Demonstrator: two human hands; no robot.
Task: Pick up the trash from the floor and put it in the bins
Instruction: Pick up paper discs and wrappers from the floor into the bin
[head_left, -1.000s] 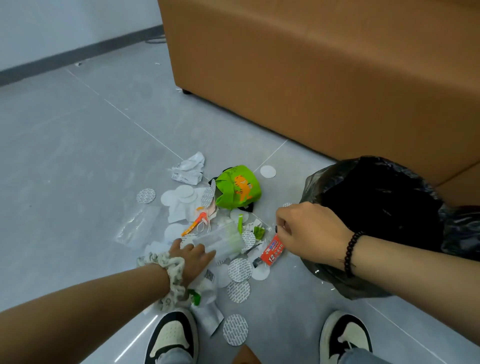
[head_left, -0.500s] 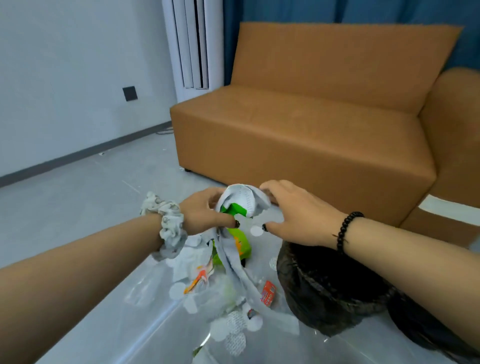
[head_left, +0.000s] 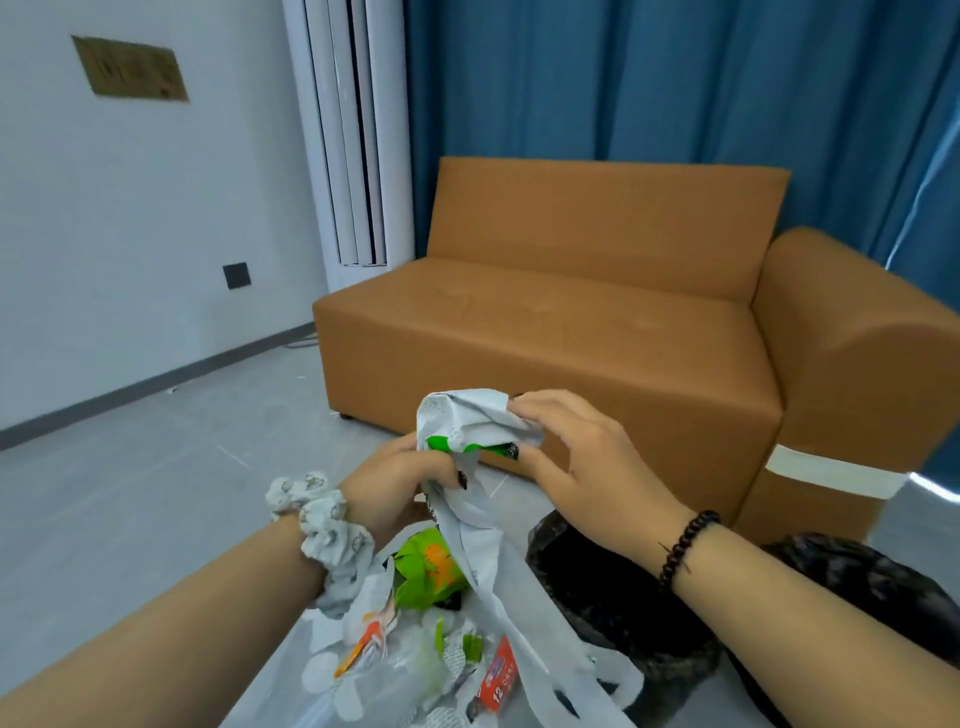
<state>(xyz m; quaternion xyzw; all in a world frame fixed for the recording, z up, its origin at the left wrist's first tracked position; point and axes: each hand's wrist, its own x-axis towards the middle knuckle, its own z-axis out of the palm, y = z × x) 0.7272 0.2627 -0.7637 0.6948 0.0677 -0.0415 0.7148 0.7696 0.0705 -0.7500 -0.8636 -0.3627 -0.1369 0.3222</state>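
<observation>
Both hands hold one crumpled white plastic wrapper with green print at chest height. My left hand, a scrunchie on its wrist, grips the lower left part. My right hand, with a black bead bracelet, pinches the upper right part. A long white strip of the wrapper hangs down over the floor litter. Below lie a green snack bag, a red packet, an orange strip and white round pads. A black-lined bin stands under my right wrist.
A second black bin bag sits at the right edge. An orange-brown sofa stands right behind the bins. A white standing air conditioner and blue curtains are at the back. Grey tiled floor stretches left.
The view tilted up from the floor. My left hand lifted the white wrapper off the pile, my right hand took hold too, and both now hold it slightly higher.
</observation>
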